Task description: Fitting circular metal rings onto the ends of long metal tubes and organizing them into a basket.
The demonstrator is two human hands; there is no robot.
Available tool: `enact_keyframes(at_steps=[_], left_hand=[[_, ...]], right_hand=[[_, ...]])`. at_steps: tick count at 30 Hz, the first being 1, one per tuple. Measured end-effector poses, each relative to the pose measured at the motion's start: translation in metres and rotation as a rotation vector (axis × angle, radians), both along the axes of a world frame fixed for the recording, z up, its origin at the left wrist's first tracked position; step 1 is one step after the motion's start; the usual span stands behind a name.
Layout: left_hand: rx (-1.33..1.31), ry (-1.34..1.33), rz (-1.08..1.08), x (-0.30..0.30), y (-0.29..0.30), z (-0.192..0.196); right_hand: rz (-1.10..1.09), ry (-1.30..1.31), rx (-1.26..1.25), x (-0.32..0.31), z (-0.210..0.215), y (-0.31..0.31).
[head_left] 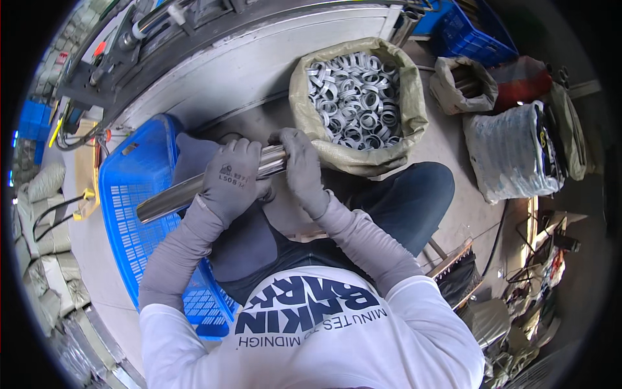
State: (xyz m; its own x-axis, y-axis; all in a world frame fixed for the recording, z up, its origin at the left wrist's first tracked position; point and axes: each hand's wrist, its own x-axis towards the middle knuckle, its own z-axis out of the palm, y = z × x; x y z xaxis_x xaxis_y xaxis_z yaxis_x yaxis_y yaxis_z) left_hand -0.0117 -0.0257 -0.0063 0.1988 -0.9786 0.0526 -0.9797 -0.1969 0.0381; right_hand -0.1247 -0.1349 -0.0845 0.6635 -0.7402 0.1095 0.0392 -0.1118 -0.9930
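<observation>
The polished steel tube (194, 185) lies across the person's lap, its long free end jutting toward nine o'clock over the blue plastic crate (139, 194), and the gloved left hand (230, 181) is wrapped closed around its middle. At the tube's three o'clock end the gloved right hand (301, 168) is curled over the tip. With smooth steel in fabric gloves, a loosened grasp could likely let the overhanging end tip into the crate, or the tip could jab the sack of metal rings (359, 104) just beyond at one o'clock.

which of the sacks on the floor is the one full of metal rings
The big tan woven sack just beyond the hands, its top rolled open on shiny metal rings. The smaller sack and the white sack to its right show none.
</observation>
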Motion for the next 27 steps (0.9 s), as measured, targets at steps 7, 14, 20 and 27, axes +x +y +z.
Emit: enact_keyframes(at_steps=[7,14,20,27], left_hand=[[-0.419,-0.072,-0.303,-0.015,0.003,0.021],[-0.454,1.997,0.328,-0.004,0.052,-0.019],[-1.16,2.506,0.454,0.052,0.025,-0.041],[-1.049,2.418,0.594,0.048,-0.004,-0.046]], right_hand=[[-0.067,-0.095,-0.08,-0.003,-0.048,-0.037],[-0.319,-0.095,-0.701,-0.025,-0.011,-0.075],[0.1,-0.559,0.468,-0.037,0.05,-0.064],[0.032,-0.563,0.338,-0.046,0.049,-0.072]])
